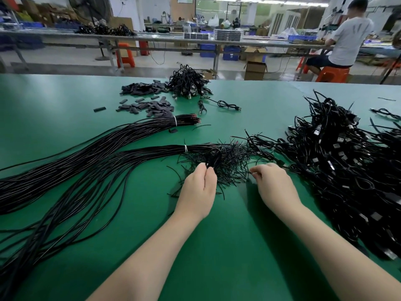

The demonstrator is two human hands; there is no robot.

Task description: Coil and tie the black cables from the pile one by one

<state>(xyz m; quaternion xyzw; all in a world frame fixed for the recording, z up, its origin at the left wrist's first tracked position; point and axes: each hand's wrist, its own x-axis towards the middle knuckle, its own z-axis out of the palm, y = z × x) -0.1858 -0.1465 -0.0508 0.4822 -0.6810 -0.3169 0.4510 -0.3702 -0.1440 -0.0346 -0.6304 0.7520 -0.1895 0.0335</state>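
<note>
Both forearms reach in over the green counter (pixel 227 246). The left hand (pixel 198 192) has its fingertips curled around a small coiled black cable (pixel 213 158), gripping it just above the heap of thin black tie wires (pixel 230 166). The right hand (pixel 273 185) pinches one of those wires between thumb and fingers, right beside the heap. To the right sits the big tangled pile of black USB cables (pixel 338 170). On the left, two long banded cable bundles (pixel 86 161) sweep across the counter. Farther back there's a scatter of dark sleeve pieces (pixel 149 101) next to a smaller mound of coiled cables (pixel 187 82).
</note>
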